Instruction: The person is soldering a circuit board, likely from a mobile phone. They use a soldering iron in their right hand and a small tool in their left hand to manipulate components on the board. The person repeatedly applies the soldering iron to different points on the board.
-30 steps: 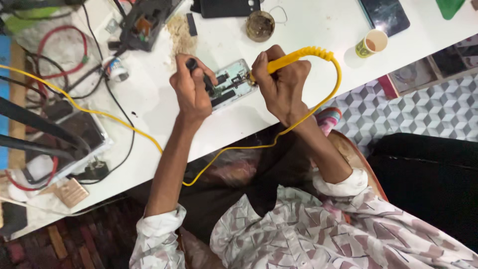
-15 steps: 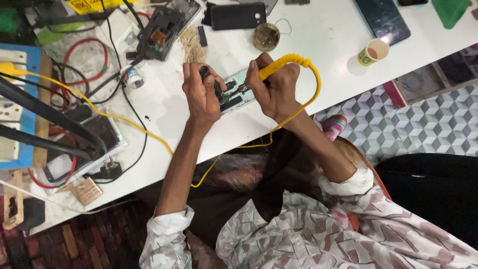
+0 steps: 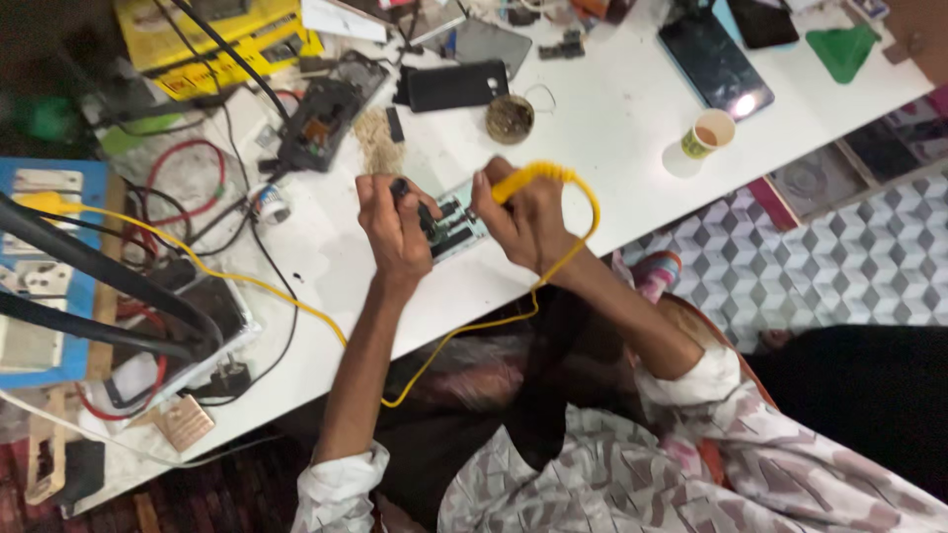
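An opened phone point(image 3: 456, 230) with its circuit board showing lies on the white table point(image 3: 612, 148) between my hands. My right hand point(image 3: 528, 222) grips a yellow soldering iron point(image 3: 523, 178), its tip down at the phone and its yellow cable point(image 3: 464, 331) looping over the table's front edge. My left hand point(image 3: 395, 229) is closed on a small dark tool point(image 3: 400, 188) at the phone's left side. My fingers hide the tool's tip.
Behind the phone sit a small round tin point(image 3: 510, 118), a black phone point(image 3: 454, 86), a black device point(image 3: 326, 111) and a paper cup point(image 3: 713, 131). A dark screen point(image 3: 716, 61) and a green triangle point(image 3: 841, 49) lie far right. Wires, a blue board point(image 3: 39, 266) and black arms point(image 3: 99, 286) crowd the left.
The view has shifted, showing more of the table's back and left. Both hands stay at the opened phone, still holding the iron and the dark tool.
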